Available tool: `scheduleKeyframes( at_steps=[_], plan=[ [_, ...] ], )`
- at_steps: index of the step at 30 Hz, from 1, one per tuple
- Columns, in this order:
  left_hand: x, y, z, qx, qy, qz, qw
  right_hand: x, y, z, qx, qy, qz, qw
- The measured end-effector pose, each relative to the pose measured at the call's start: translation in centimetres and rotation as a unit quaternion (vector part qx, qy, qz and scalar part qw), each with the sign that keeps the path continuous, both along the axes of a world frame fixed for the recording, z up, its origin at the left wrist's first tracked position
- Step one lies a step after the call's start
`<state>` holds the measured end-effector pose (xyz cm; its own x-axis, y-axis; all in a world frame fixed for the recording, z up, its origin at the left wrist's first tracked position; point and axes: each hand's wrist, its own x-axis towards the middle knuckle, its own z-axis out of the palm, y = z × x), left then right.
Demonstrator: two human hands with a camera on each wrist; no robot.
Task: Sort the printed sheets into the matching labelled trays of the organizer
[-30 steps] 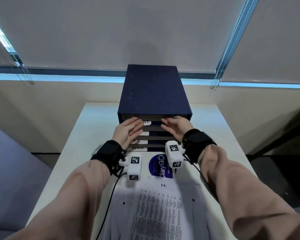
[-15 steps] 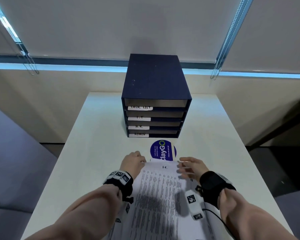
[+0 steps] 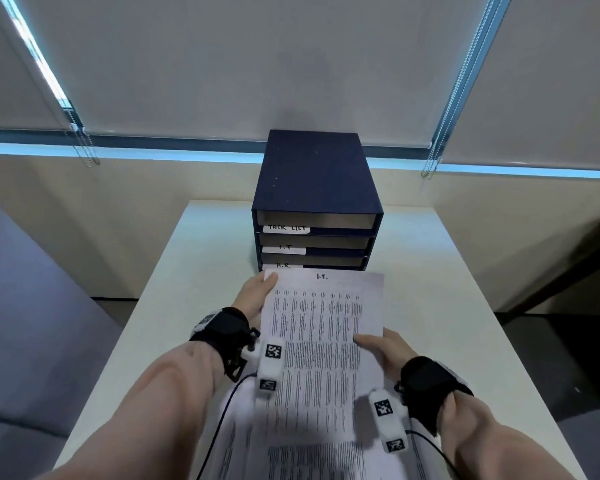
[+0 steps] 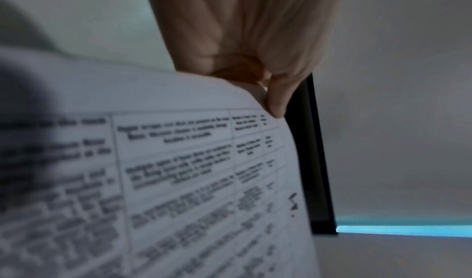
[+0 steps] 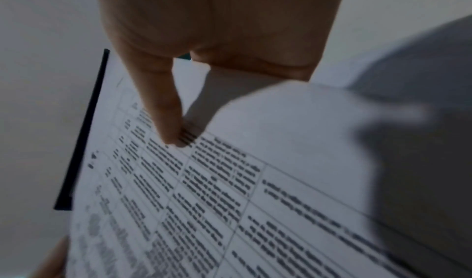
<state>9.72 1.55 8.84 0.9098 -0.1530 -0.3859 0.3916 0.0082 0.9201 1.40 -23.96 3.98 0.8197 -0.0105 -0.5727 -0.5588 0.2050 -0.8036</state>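
Both hands hold one printed sheet point(image 3: 321, 327) headed "I.T." above the bench point(image 3: 194, 271): left hand point(image 3: 255, 296) pinching its top corner, right hand point(image 3: 383, 348) its right edge. Behind stands the organizer point(image 3: 316, 188), labels "TASK LIST", "I.T", "H.R."; the lowest tray is hidden.

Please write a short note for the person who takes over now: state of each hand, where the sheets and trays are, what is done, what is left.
Left hand pinches the far left corner of the I.T. sheet; right hand grips its right edge. The sheet is lifted in front of the organizer.
Trays visible: TASK LIST, I.T. tray, H.R.
More printed sheets lie on the table.
Done: sheet picked up.
Left: slide it into the I.T. tray, then sort the others.
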Motion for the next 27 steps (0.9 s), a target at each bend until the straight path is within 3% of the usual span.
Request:
scheduleKeyframes(
  at_steps=[2,8,16,23,27],
  plan=[
    [1.7,1.0,-1.8,0.0,0.01,0.006,1.0,0.8,-1.0,-2.5,0.01,-0.01,0.013,1.0],
    [0.4,0.3,0.2,-0.01,0.007,0.011,1.0,-0.8,0.5,1.3,0.008,-0.003,0.047,0.999],
    [0.6,0.3,-0.4,-0.007,0.022,0.026,0.999,-0.4,0.6,0.4,0.006,-0.013,0.036,0.999],
    [2.6,0.6,0.5,-0.008,0.01,0.123,0.992,-0.9,0.6,-0.7,-0.037,-0.037,0.029,0.998],
    [2.3,0.3,-0.3,-0.038,0.038,0.052,0.997,2.0,0.1,0.5,-0.036,-0.013,-0.002,0.999]
  ],
)
